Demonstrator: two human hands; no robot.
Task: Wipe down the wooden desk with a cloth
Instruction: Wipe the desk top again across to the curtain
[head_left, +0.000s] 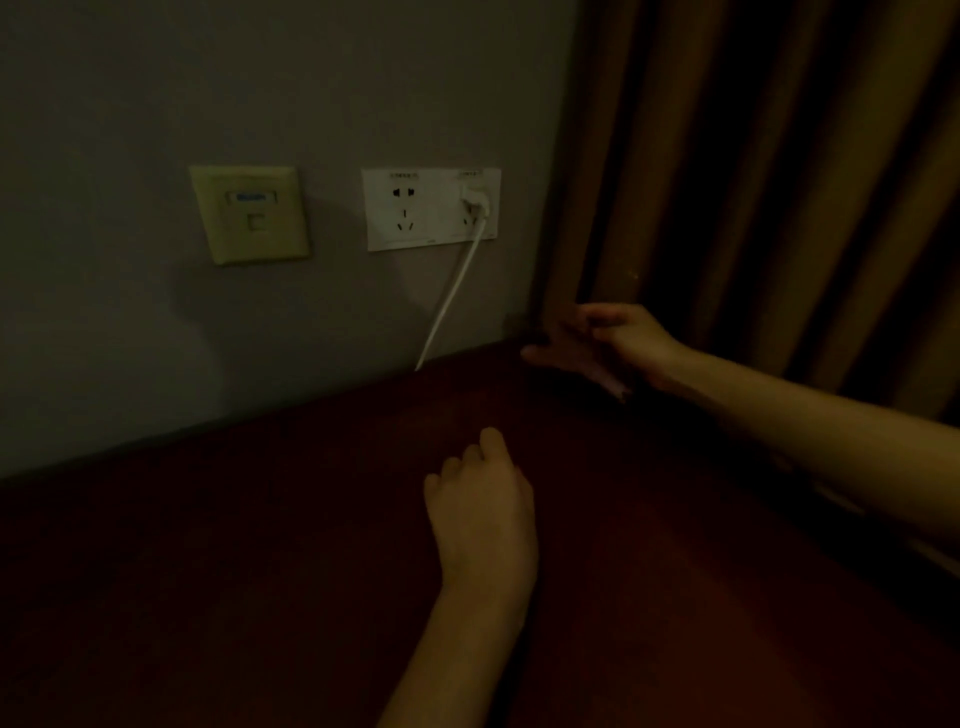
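Observation:
The dark reddish wooden desk (291, 545) fills the lower half of the dim head view and runs back to the wall. My left hand (480, 512) hovers low over the middle of the desk, back up, its fingers loosely curled with nothing visible in them. My right hand (597, 345) reaches to the desk's far right corner with its fingers stretched out, at the edge of the curtain (753, 182). Whether it touches the curtain I cannot tell. No cloth is in sight.
On the wall behind the desk is a white double socket (415, 208) with a white plug and cable (449, 301) that drops behind the desk's back edge. A yellowed data plate (252, 213) is to its left. The brown curtain hangs along the right side.

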